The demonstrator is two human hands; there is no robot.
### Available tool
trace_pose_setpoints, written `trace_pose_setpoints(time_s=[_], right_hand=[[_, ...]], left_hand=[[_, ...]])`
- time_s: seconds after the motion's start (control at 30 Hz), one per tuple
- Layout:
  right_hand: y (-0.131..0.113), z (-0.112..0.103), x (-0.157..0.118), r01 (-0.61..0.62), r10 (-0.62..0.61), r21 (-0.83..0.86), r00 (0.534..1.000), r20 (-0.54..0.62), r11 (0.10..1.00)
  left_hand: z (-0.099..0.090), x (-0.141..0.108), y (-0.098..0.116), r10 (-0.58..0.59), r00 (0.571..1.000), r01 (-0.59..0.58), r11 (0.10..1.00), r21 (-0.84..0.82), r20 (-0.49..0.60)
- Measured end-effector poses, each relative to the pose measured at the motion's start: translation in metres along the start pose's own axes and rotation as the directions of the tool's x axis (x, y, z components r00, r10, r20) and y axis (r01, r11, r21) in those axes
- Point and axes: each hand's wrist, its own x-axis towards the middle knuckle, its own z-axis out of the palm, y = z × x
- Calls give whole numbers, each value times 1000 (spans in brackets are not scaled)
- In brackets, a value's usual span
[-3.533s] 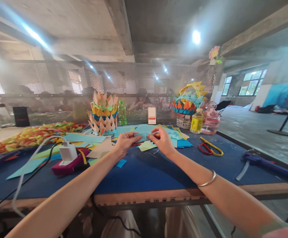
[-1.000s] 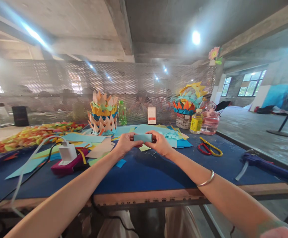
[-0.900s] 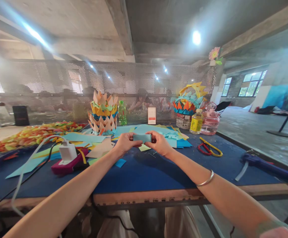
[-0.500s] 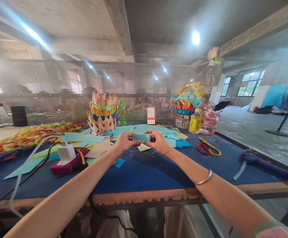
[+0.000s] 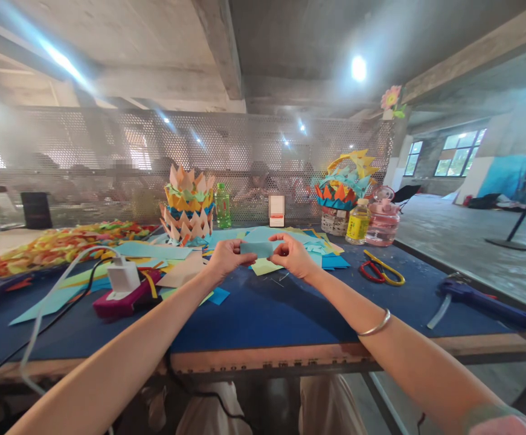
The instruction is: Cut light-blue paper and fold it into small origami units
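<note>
A small light-blue piece of paper [image 5: 256, 248] is held up over the table between my two hands. My left hand [image 5: 230, 256] pinches its left end, thumb below and fingers behind. At the right end, the thumb and fingertips of my right hand [image 5: 290, 255] close around the paper's edge. Beneath and behind the hands lie light-blue paper sheets [image 5: 267, 234] and a pale green piece [image 5: 265, 266]. The fingers behind the paper are partly hidden.
Scissors [image 5: 383, 270] and a blue glue gun [image 5: 484, 302] lie to the right. Layered paper crafts [image 5: 188, 208] stand behind, near bottles [image 5: 357, 222]. Left are a magenta power strip [image 5: 120, 302] with a white plug [image 5: 123, 279], cables, and a heap of coloured paper bits [image 5: 67, 244].
My right thumb and fingers have shifted slightly at the paper's right end, and more of the paper shows there. My left hand keeps its pinch. The view has moved a little.
</note>
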Motion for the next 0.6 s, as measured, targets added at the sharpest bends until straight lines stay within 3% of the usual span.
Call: trace_pose_setpoints(time_s=[0.2, 0.43, 0.6], right_hand=[[4, -3, 1, 2, -2, -3, 1000, -9, 1000], [6, -11, 3, -27, 27, 7, 993, -112, 1000], [0, 0, -3, -15, 15, -8, 1000, 14, 1000]], left_hand=[[-3, 1, 0, -8, 1000, 8, 1000, -14, -25], [-9, 2, 0, -36, 998, 36, 999, -11, -60], [1, -2, 1, -28, 999, 28, 1000, -6, 21]])
